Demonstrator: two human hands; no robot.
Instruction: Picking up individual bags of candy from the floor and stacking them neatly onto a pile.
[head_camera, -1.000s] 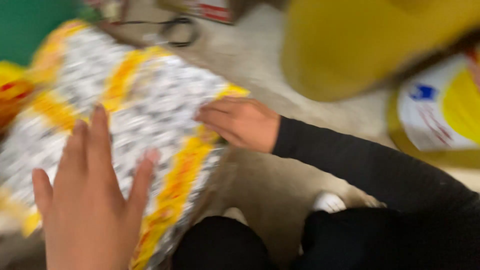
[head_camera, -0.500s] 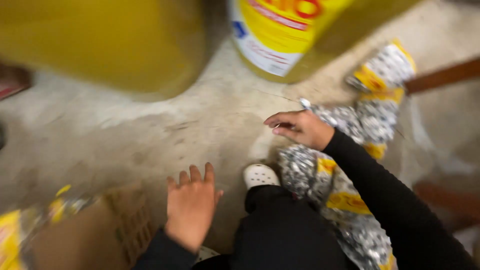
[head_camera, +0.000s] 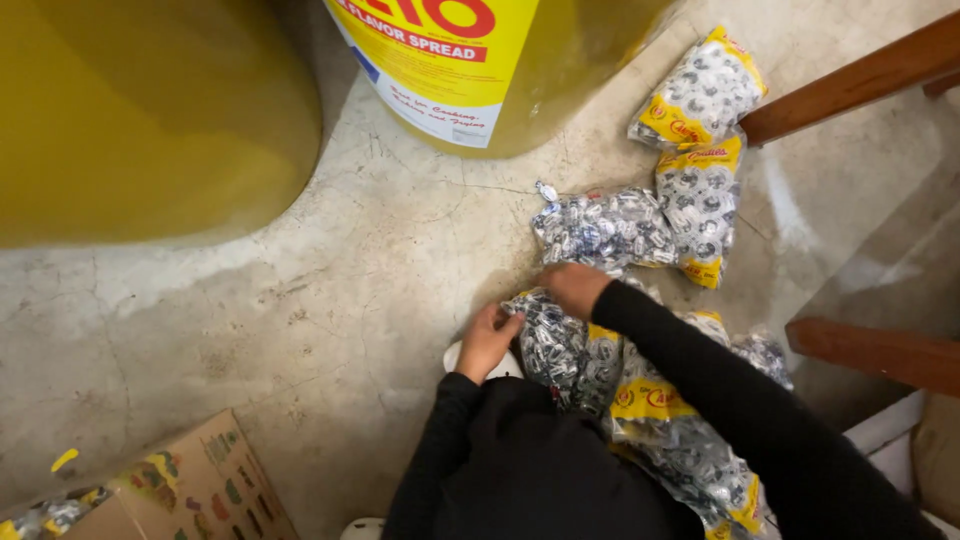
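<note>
Several clear bags of silver-wrapped candies with yellow bands lie on the concrete floor at the right. My left hand (head_camera: 487, 337) grips the near edge of one candy bag (head_camera: 556, 342) in front of my knees. My right hand (head_camera: 573, 287) rests on the top of the same bag, fingers curled on the plastic. Just beyond it lies another candy bag (head_camera: 603, 226), and two more bags (head_camera: 700, 95) sit farther back. Both arms wear black sleeves.
Two large yellow containers stand at the back, a plain drum (head_camera: 150, 110) on the left and a labelled tub (head_camera: 470, 60) in the middle. Brown wooden legs (head_camera: 850, 85) cross at the right. A cardboard box (head_camera: 190, 490) sits at the lower left.
The view has swung from a large candy bag to the floor by the yellow tubs. My left hand moved from the floor near the box onto the candy bag beside my right hand.
</note>
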